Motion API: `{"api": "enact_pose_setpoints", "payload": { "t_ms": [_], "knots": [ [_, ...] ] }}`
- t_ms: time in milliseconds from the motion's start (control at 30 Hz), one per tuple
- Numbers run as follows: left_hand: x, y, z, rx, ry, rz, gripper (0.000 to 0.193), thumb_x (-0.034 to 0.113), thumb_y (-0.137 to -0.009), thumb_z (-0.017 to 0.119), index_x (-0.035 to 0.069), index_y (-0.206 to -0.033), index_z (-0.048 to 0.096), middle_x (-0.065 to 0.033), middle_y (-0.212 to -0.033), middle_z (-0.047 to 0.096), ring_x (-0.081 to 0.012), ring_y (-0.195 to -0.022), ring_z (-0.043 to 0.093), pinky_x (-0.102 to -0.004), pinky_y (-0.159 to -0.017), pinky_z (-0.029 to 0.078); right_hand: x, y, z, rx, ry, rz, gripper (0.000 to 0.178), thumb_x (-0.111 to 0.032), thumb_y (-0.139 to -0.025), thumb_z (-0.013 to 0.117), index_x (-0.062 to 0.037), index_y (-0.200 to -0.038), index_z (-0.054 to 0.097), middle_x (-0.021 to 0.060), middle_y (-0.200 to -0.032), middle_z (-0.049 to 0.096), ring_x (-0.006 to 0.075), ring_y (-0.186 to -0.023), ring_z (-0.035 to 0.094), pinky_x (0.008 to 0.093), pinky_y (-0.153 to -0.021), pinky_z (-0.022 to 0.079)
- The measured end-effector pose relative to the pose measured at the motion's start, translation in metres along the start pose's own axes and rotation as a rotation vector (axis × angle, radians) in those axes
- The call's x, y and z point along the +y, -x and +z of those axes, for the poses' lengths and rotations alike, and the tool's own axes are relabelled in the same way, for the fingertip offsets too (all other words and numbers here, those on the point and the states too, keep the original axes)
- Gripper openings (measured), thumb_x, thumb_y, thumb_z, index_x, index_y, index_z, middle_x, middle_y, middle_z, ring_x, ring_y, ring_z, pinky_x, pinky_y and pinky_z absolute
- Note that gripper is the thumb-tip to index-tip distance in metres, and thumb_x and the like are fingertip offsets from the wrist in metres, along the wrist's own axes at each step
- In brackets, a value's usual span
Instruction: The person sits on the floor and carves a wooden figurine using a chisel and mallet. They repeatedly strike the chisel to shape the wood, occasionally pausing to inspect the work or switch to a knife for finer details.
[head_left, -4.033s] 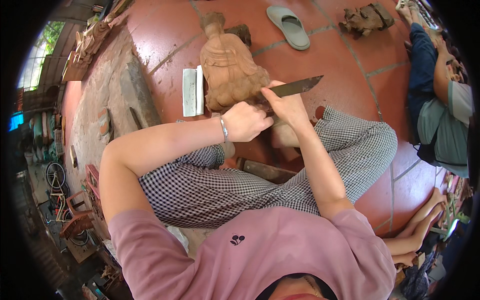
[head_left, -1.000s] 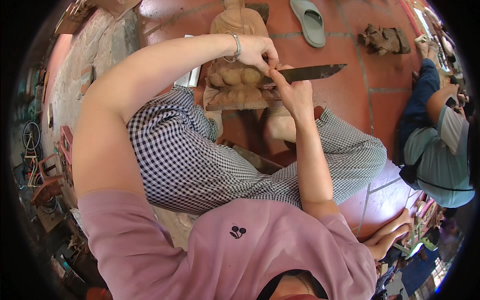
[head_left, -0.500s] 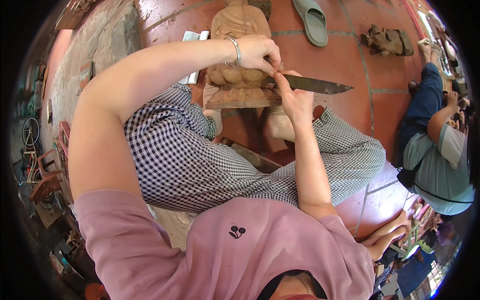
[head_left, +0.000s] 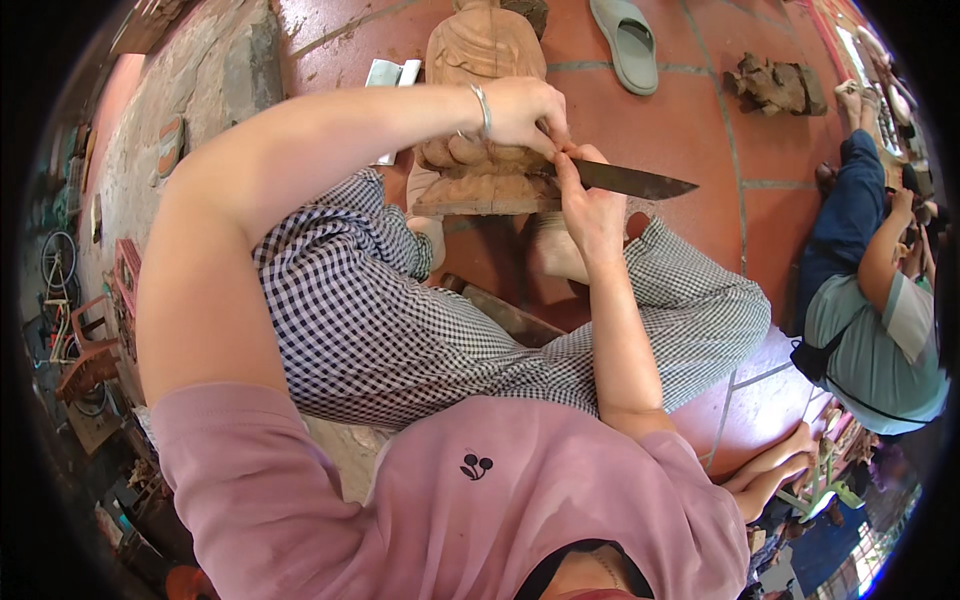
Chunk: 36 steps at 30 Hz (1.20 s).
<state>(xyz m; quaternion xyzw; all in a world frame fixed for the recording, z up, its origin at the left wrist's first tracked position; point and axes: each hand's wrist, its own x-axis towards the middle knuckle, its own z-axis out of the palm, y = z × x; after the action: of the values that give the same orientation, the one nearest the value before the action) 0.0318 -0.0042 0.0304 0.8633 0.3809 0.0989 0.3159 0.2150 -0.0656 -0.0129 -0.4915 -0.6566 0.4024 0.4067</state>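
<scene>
A carved wooden statue [head_left: 478, 52], a robed figure on a petalled base, stands upright between my feet; its head is cut off by the upper edge. My right hand [head_left: 592, 205] is closed around a knife [head_left: 640, 181] near the base of its dark blade, at the statue's right side. The blade's tip points right, away from the wood. From the left my left hand [head_left: 522, 112], with a silver bracelet at the wrist, reaches across the statue. Its fingers are pinched together, meeting the right hand's fingertips at the knife. What the left fingers hold is hidden.
A grey-green slipper [head_left: 628, 50] and a rough wood chunk [head_left: 775, 84] lie on the red tiles. White paper [head_left: 392, 75] is left of the statue. A wooden piece [head_left: 505, 312] lies between my legs. Another person [head_left: 870, 310] sits at the right.
My left hand has shifted slightly right and down. The knife's tip has dipped a little and moved slightly left. The right hand stays in nearly the same place.
</scene>
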Motion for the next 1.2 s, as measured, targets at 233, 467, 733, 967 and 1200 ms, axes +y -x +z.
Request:
{"api": "enact_pose_setpoints", "payload": {
  "t_ms": [233,467,733,967,1200],
  "knots": [
    [0.0,0.003,-0.009,-0.048,-0.042,0.018,0.009,0.017,-0.079,0.071,0.009,-0.081,0.073,-0.0042,-0.099,0.066,-0.0243,-0.089,0.063,-0.0318,-0.079,0.05,0.005,0.0,0.001,0.023,-0.008,-0.112,0.016,-0.015,-0.086,0.066,0.0003,-0.084,0.064,0.0126,-0.079,0.066,0.0244,-0.074,0.063,0.0363,-0.065,0.047],
    [-0.014,0.002,-0.01,0.089,0.254,-0.153,0.011,0.011,-0.087,0.063,0.005,-0.096,0.067,-0.005,-0.097,0.067,-0.0186,-0.091,0.064,-0.0309,-0.082,0.051,0.013,-0.003,-0.013,0.004,-0.196,0.122,0.019,-0.016,-0.09,0.064,0.0015,-0.084,0.061,0.0075,-0.076,0.066,0.0131,-0.071,0.065,0.0275,-0.062,0.049],
    [-0.013,0.006,-0.015,-0.018,0.423,-0.172,0.012,0.01,-0.088,0.064,0.001,-0.096,0.067,-0.004,-0.097,0.067,-0.0128,-0.092,0.062,-0.0283,-0.085,0.05,-0.011,-0.011,-0.027,-0.141,-0.543,0.4,0.016,-0.008,-0.084,0.07,0.0038,-0.086,0.059,0.0103,-0.077,0.067,0.0143,-0.069,0.066,0.0258,-0.065,0.055],
    [-0.014,0.004,-0.005,-0.015,0.246,-0.119,0.012,0.015,-0.082,0.068,0.006,-0.09,0.071,-0.0067,-0.09,0.07,-0.0192,-0.088,0.065,-0.0337,-0.079,0.05,0.012,-0.015,-0.004,-0.08,-0.247,0.229,0.029,-0.014,-0.079,0.074,0.0036,-0.099,0.063,0.0087,-0.088,0.066,0.0137,-0.079,0.062,0.0285,-0.072,0.05],
    [0.001,-0.004,0.01,0.068,-0.071,-0.111,0.017,0.025,-0.08,0.071,0.009,-0.084,0.071,-0.0066,-0.093,0.068,-0.0298,-0.088,0.061,-0.0381,-0.084,0.049,0.012,-0.022,-0.021,-0.157,-0.655,0.469,0.017,-0.006,-0.085,0.068,-0.0009,-0.099,0.06,0.0058,-0.094,0.062,0.0137,-0.084,0.062,0.0278,-0.076,0.056]
  ]
}}
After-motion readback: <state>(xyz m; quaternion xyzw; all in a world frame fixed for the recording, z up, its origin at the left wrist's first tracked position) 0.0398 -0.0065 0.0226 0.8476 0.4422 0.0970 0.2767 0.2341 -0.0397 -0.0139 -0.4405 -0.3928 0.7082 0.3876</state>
